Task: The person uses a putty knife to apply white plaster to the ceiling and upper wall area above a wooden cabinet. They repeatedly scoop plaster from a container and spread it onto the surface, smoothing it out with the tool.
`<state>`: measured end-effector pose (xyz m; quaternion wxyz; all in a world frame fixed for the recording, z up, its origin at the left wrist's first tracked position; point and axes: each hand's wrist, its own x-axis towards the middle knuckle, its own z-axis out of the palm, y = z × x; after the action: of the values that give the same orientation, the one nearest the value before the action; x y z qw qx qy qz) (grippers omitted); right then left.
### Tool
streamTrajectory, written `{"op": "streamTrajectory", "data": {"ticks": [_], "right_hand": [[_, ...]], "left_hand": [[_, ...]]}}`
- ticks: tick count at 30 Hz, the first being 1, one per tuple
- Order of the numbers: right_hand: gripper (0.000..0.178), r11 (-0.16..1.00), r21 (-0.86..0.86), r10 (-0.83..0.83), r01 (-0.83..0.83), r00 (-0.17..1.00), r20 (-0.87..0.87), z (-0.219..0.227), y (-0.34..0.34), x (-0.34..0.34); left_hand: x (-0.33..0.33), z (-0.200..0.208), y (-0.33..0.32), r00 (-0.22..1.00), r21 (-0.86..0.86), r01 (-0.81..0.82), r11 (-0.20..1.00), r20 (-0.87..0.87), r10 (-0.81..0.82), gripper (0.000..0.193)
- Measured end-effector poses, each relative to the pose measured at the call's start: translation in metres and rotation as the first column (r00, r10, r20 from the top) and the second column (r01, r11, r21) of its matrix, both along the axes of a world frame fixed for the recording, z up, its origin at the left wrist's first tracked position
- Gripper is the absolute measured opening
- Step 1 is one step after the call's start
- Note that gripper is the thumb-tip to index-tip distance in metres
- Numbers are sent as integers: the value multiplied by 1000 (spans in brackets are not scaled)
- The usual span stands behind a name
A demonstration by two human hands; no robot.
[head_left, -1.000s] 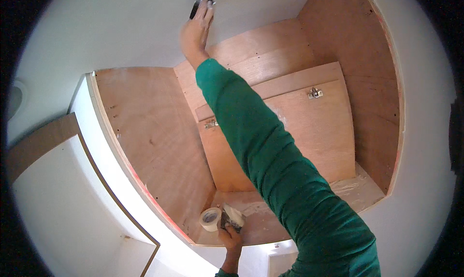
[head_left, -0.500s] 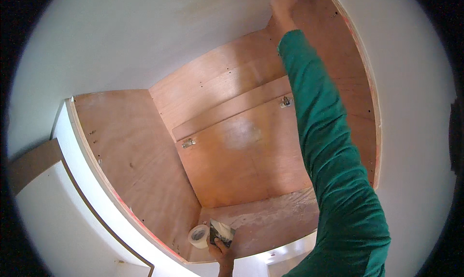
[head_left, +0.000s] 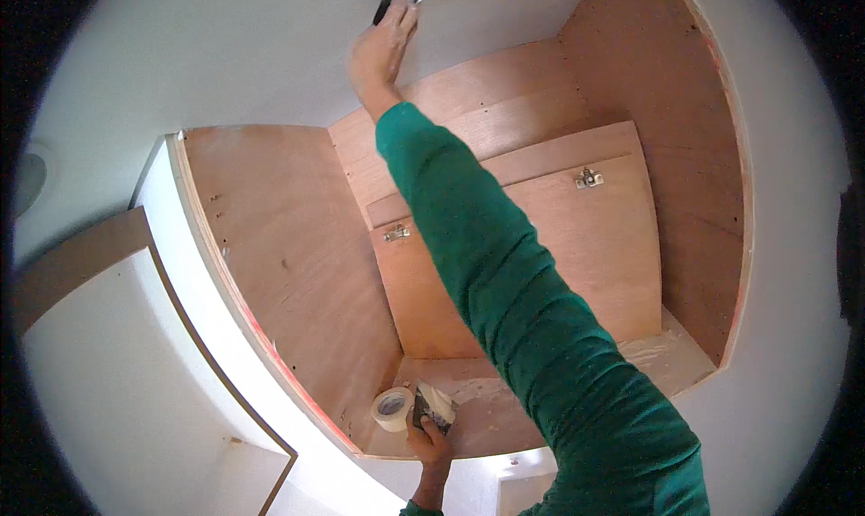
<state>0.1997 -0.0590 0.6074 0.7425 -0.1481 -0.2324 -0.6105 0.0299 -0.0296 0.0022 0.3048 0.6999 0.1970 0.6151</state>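
Top centre, the right hand (head_left: 383,52) has its fingers closed on a black tool (head_left: 385,5); bottom centre, the left hand (head_left: 428,441) grips a smeared plate (head_left: 421,407) beside tape (head_left: 388,422).

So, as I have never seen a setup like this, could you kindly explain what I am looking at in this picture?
There is no machine here, just a person's two bare hands. The picture comes from the left one of two wide fisheye cameras worn on the person's head, so straight edges look bent.

The right arm, in a green sleeve, reaches across an open wooden cabinet. The right hand holds a black flat tool up at the pale surface above; contact is hard to judge.

The left hand, low in the picture, holds a dark flat tool with whitish material on it. Beside it, a roll of tape lies on the cabinet floor. Behind is a wooden panel with two metal fittings.
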Motion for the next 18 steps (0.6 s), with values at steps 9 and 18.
{"op": "streamTrajectory", "data": {"ticks": [9,18], "right_hand": [[50,771,-527,332,-357,932,-145,-65,-29,47],[53,994,-106,-51,28,973,-227,-15,-195,256]], "left_hand": [[-2,-2,1,998,-20,-53,998,42,54,49],[4,0,3,998,1,-54,999,-22,54,49]]}}
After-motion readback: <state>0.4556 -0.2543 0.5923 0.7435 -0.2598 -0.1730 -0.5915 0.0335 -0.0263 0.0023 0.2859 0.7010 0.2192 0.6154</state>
